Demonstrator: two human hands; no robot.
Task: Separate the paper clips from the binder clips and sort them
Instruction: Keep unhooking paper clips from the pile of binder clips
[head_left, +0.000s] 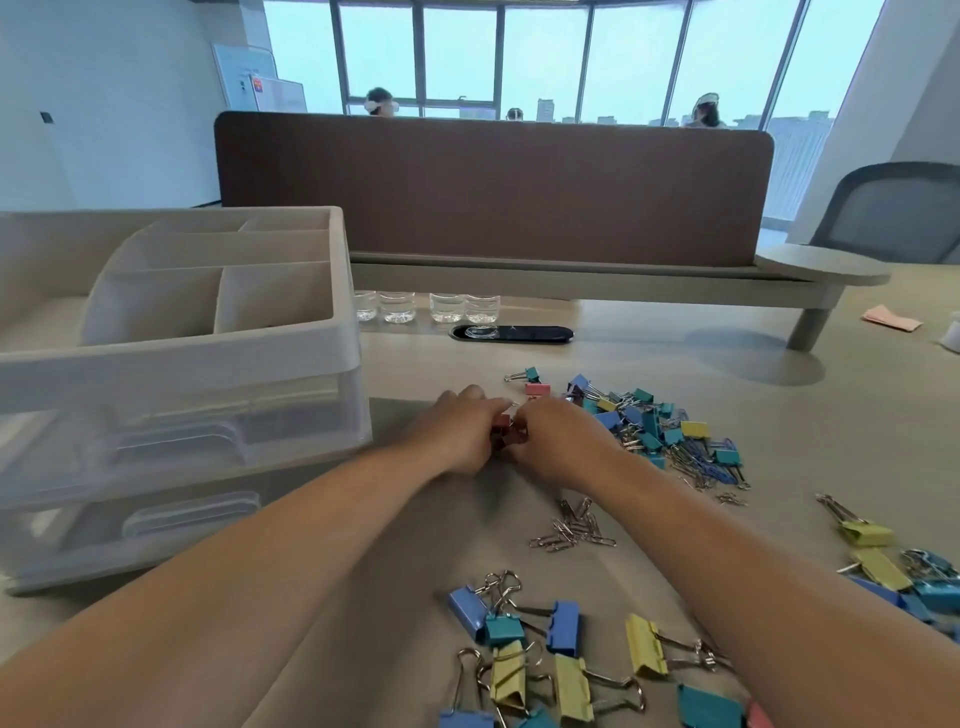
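Note:
My left hand (457, 434) and my right hand (558, 441) meet at the middle of the table, both closed on small red binder clips (503, 430) held between them. To their right lies a mixed heap of coloured binder clips and paper clips (670, 431). A small pile of silver paper clips (574, 527) sits under my right forearm. Large blue and yellow binder clips (540, 654) are grouped near the front edge, and more large clips (893, 566) lie at the right. A pink binder clip (537, 388) and a teal one (531, 374) lie apart beyond my hands.
A white desk organiser with drawers (176, 364) stands at the left. Several small glass cups (431, 307) line up behind it beside a black oval cable port (519, 334). A brown partition (493, 187) on a shelf closes the back. An office chair (898, 213) is at the right.

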